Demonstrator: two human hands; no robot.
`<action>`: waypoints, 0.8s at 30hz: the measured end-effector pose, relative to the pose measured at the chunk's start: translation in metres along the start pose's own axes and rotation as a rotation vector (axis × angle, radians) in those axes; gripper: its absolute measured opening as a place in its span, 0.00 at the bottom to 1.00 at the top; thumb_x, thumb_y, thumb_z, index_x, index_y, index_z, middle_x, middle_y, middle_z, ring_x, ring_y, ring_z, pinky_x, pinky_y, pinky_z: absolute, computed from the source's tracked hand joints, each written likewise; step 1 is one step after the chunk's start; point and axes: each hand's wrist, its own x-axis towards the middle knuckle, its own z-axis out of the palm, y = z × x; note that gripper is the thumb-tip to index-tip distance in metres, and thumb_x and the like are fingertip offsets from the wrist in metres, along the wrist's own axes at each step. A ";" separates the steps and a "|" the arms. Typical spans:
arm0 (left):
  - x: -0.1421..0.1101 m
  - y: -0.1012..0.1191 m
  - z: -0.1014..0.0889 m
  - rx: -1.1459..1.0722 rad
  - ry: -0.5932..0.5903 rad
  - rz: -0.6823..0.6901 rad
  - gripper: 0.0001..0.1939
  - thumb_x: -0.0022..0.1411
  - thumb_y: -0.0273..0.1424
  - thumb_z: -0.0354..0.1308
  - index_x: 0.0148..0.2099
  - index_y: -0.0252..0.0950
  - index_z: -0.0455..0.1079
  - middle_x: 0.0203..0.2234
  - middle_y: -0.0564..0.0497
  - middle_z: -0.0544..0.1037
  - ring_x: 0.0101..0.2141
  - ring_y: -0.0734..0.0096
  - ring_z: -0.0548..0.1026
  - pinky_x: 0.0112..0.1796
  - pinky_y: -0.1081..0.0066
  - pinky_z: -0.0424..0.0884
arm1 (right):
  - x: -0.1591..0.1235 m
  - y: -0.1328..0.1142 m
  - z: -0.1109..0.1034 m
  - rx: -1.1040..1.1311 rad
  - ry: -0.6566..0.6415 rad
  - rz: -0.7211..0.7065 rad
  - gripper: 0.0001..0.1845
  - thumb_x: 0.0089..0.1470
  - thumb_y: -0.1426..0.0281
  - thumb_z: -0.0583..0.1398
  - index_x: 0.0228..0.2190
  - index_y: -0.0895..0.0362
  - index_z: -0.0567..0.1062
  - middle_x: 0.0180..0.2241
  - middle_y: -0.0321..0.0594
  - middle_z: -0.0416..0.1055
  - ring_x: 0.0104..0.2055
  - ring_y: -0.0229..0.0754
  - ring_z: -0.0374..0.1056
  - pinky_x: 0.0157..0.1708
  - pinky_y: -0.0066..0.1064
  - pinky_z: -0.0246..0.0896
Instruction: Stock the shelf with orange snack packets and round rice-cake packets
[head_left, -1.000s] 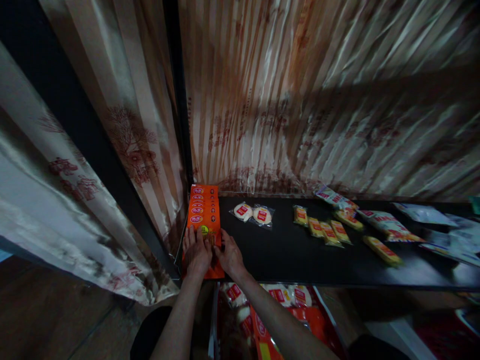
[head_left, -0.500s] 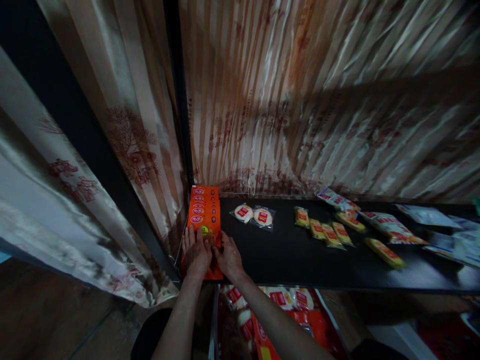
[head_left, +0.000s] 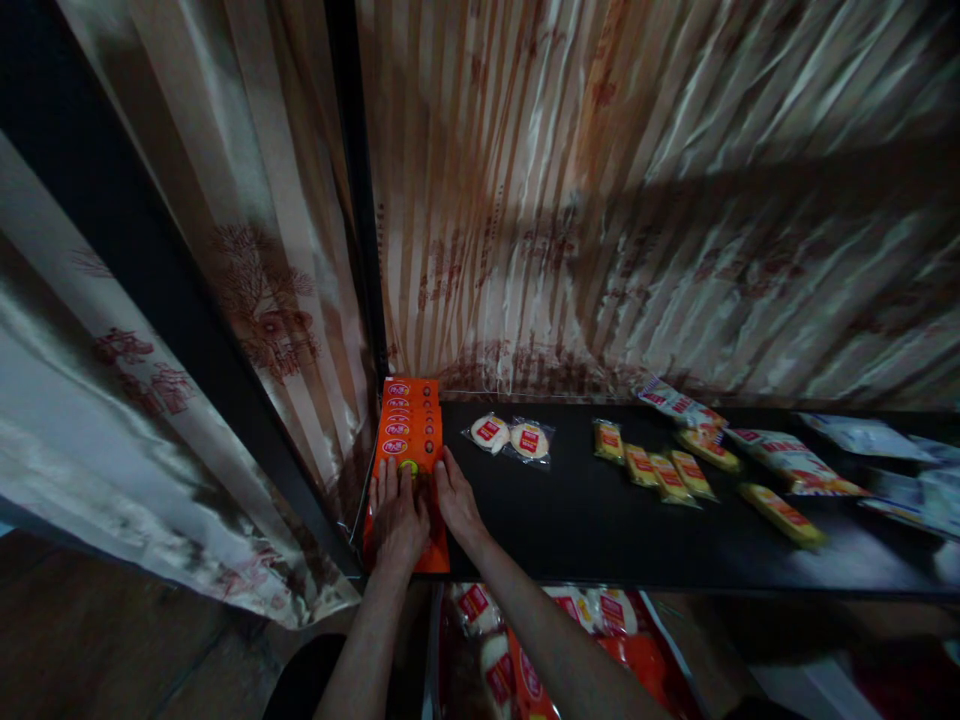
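Observation:
Several orange snack packets (head_left: 411,430) lie overlapped in a row at the left end of the black shelf (head_left: 555,535). My left hand (head_left: 399,515) rests flat on the front packet, fingers stretched out and pointing away from me. Along the packets' right edge my right hand (head_left: 456,500) touches their side with its fingers extended. Just to the right of the row sit two round white crackers (head_left: 510,437) in clear wrappers with red labels. Both palms hide part of the front packet.
Small yellow packets (head_left: 656,470) and larger snack bags (head_left: 795,460) lie further right on the shelf. A box (head_left: 435,660) with wrapped crackers and orange packets stands below the front edge. Curtains (head_left: 540,200) and a black post (head_left: 360,180) border the back and left.
My right hand's fingers have straightened and slid slightly forward along the packets' edge. My left hand stays on the packets. The whole view has shifted a little.

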 end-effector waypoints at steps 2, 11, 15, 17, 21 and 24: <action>0.000 0.000 0.000 0.004 -0.020 -0.008 0.23 0.61 0.30 0.46 0.57 0.29 0.62 0.60 0.37 0.59 0.61 0.56 0.55 0.59 0.54 0.52 | 0.002 0.000 0.003 0.029 0.013 0.004 0.33 0.58 0.54 0.45 0.56 0.62 0.62 0.60 0.48 0.57 0.63 0.44 0.50 0.63 0.40 0.41; 0.000 0.001 0.001 -0.003 0.007 -0.020 0.23 0.60 0.30 0.47 0.58 0.29 0.61 0.60 0.38 0.59 0.61 0.58 0.54 0.59 0.56 0.52 | 0.009 0.003 0.004 0.027 0.048 0.007 0.36 0.58 0.50 0.43 0.57 0.63 0.60 0.61 0.48 0.55 0.64 0.44 0.48 0.63 0.40 0.41; 0.000 0.001 0.001 -0.021 0.000 -0.015 0.24 0.60 0.30 0.47 0.58 0.28 0.62 0.60 0.38 0.59 0.62 0.56 0.52 0.59 0.56 0.53 | 0.022 -0.001 0.003 0.025 0.054 0.002 0.39 0.57 0.49 0.42 0.58 0.64 0.59 0.61 0.49 0.55 0.64 0.45 0.48 0.63 0.40 0.41; 0.000 0.001 0.001 -0.021 -0.007 -0.018 0.24 0.60 0.30 0.47 0.58 0.29 0.62 0.60 0.38 0.59 0.62 0.56 0.53 0.59 0.55 0.53 | 0.029 -0.003 0.005 0.036 0.049 -0.010 0.39 0.57 0.48 0.42 0.58 0.62 0.60 0.60 0.48 0.57 0.64 0.46 0.49 0.63 0.40 0.41; 0.000 0.001 0.003 -0.011 -0.006 -0.028 0.24 0.60 0.30 0.47 0.58 0.31 0.61 0.60 0.39 0.60 0.62 0.57 0.53 0.59 0.54 0.53 | 0.038 -0.002 0.009 0.056 0.051 -0.036 0.39 0.56 0.46 0.42 0.57 0.60 0.62 0.58 0.47 0.61 0.62 0.47 0.52 0.62 0.41 0.45; 0.000 0.002 0.002 -0.003 -0.013 -0.023 0.25 0.60 0.30 0.46 0.59 0.30 0.61 0.60 0.38 0.59 0.62 0.56 0.52 0.59 0.54 0.52 | 0.041 0.002 0.010 0.043 0.046 -0.035 0.38 0.56 0.46 0.43 0.57 0.59 0.62 0.56 0.46 0.64 0.62 0.47 0.53 0.61 0.41 0.48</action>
